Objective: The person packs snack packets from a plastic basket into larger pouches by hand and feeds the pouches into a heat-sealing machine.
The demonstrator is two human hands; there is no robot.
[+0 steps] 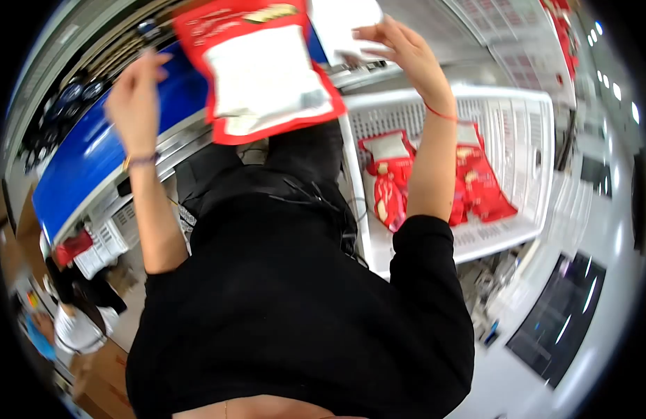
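Red pouch (pixel 267 73) — between left hand (pixel 134 94) and right hand (pixel 410 56) — touching neither

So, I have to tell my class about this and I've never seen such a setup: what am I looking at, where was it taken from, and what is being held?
There is no machine here, just a person with two bare hands. The one picture comes from a camera on their head, looking forward and down, so their black shirt fills the lower middle.

At the left is a blue surface. A large red and white bag shows between the hands; whether it rests on something is unclear. On the other side, a white crate contains smaller-looking red bags.

Neither hand clearly holds anything. The left hand is blurred, beside the large bag. The right hand has its fingers spread near a white item; contact is hard to judge.
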